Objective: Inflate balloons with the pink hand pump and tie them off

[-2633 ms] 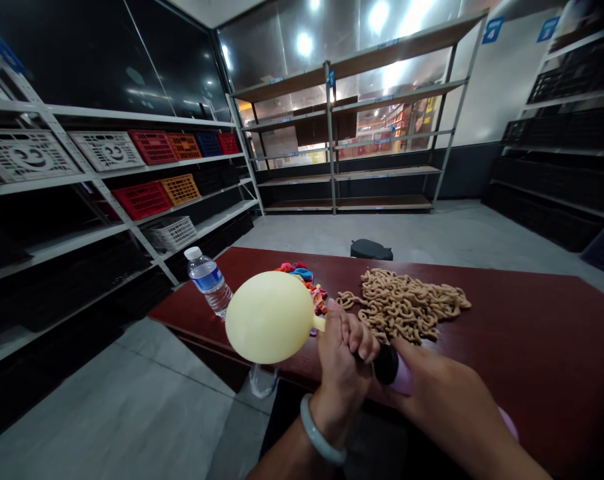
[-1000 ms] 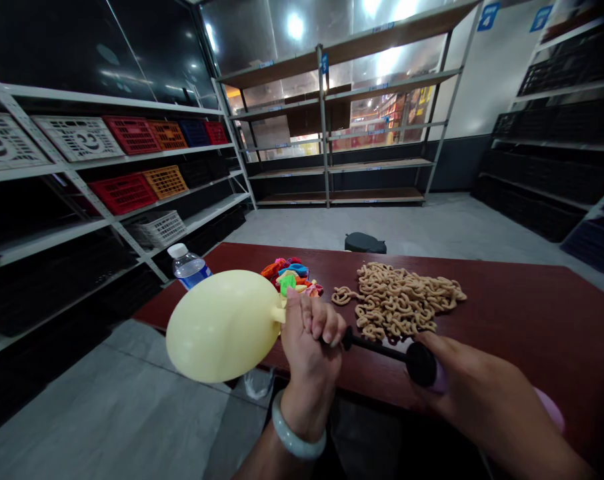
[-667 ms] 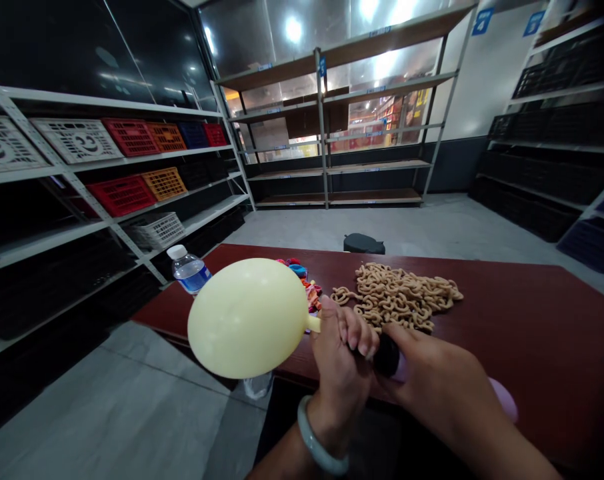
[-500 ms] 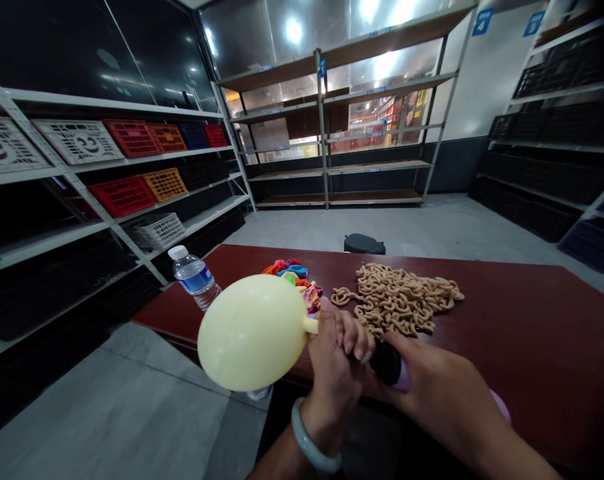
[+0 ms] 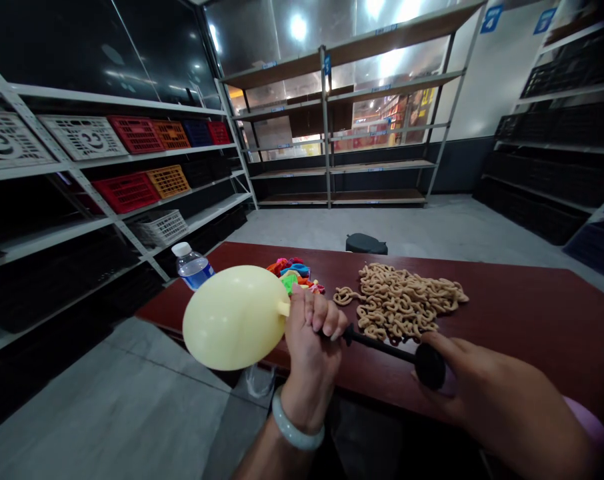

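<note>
A pale yellow inflated balloon (image 5: 235, 318) points to the left, its neck gripped by my left hand (image 5: 315, 340), which wears a pale bangle. My left hand's fingers also wrap round the near end of a hand balloon pump (image 5: 429, 367); the nozzle inside the balloon neck is hidden. A thin black rod runs out between my hands. On the right, my right hand (image 5: 497, 393) is closed round the pump's purple body, part of which shows beyond the wrist. Just past my left hand, a pile of colourful uninflated balloons (image 5: 296, 270) lies on the dark red table (image 5: 532, 327).
A heap of tan chain links (image 5: 407, 297) lies on the table beyond my hands. A capped water bottle (image 5: 193, 268) stands at the left, partly behind the balloon. Shelves with crates (image 5: 135, 133) line the left; a dark stool-like object (image 5: 366, 244) is past the far edge.
My hands have moved apart: the right went right and slightly down with the pump body, exposing the black rod. My left hand and the balloon shifted left.
</note>
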A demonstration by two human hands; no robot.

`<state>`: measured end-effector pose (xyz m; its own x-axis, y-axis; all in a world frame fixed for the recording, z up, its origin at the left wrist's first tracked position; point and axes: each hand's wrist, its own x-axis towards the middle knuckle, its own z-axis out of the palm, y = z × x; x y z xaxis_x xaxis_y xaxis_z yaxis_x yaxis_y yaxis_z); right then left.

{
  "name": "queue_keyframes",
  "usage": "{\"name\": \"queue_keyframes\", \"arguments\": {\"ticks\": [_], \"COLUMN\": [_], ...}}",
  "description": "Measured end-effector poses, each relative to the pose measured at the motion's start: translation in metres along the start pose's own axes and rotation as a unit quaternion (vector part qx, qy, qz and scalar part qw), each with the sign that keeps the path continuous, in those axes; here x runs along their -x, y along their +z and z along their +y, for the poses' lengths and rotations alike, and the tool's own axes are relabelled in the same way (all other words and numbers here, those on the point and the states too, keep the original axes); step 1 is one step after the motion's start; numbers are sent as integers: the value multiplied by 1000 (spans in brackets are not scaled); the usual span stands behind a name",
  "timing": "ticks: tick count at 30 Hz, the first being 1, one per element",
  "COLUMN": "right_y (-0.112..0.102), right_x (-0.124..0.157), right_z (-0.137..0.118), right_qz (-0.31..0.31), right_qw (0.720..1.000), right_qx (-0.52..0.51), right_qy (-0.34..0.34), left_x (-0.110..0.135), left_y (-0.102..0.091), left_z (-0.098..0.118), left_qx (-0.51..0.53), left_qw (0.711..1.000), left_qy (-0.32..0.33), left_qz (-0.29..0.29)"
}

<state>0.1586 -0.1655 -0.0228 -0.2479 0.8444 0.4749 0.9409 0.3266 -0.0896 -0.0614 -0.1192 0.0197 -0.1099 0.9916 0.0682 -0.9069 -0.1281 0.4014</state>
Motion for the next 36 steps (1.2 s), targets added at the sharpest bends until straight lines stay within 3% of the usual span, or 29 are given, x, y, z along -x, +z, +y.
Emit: {"name": "queue_keyframes", "arguments": {"ticks": [6, 11, 15, 20, 25, 30, 36], "right_y": [-3, -5, 6, 21, 14, 6, 9], "right_x": [-18, -25, -15, 13, 27, 20, -2], "right_z": [-36, -51, -45, -12, 20, 20, -14], "right_qz": [-44, -59, -67, -112, -104, -49, -17], "right_qw": [999, 998, 997, 993, 994, 997, 998], "right_qx": [6, -17, -26, -44, 6, 53, 54], "right_qy": [-26, -7, -9, -15, -21, -16, -21], "left_x": [20, 24, 18, -1, -9, 0, 11], "left_y": [2, 0, -13, -30, -26, -11, -1], "left_z": [-36, -47, -43, -13, 10, -3, -35], "left_qx": [7, 10, -5, -17, -3, 17, 20], "left_qw": [999, 999, 998, 998, 1000, 1000, 999], "left_qy": [-33, -35, -55, -44, -22, -5, -45], "left_qz": [-21, -21, -3, 41, 21, 15, 8]}}
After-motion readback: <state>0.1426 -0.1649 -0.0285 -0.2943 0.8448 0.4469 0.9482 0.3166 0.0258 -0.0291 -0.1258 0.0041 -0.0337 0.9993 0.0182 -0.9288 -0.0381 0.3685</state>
